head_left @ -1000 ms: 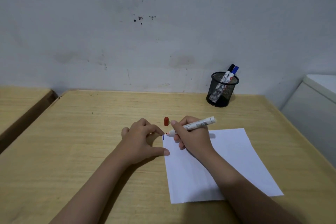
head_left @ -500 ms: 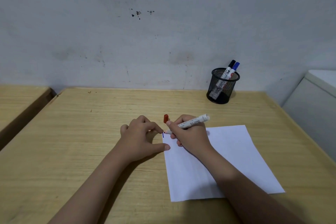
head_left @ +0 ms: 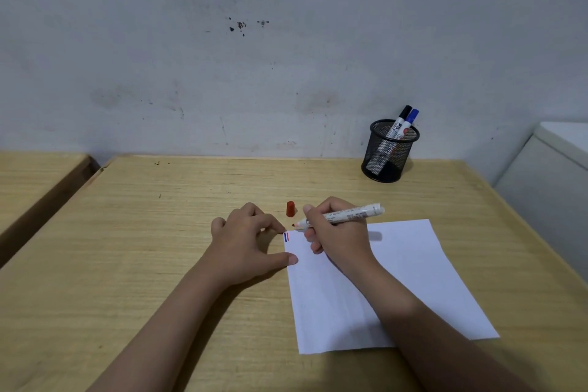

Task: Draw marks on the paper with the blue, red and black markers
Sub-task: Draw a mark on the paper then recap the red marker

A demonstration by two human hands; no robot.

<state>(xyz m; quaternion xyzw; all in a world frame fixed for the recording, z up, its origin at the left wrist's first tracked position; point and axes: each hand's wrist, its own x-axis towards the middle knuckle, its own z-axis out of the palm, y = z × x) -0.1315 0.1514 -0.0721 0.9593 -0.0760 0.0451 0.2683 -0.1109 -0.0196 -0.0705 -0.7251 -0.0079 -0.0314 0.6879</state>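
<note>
Fingers [head_left: 313, 216] grip red marker [head_left: 342, 216]; red cap [head_left: 290, 209] stands beside.

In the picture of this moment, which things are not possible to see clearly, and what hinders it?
All in the head view:
- Text on the red marker: too small to read.
- Grip area of that marker: covered by the right hand.
- Lower parts of the two markers in the mesh cup: hidden by the mesh.
- Near right part of the paper: covered by the right forearm.
- White cabinet: cut by the right edge.
</note>
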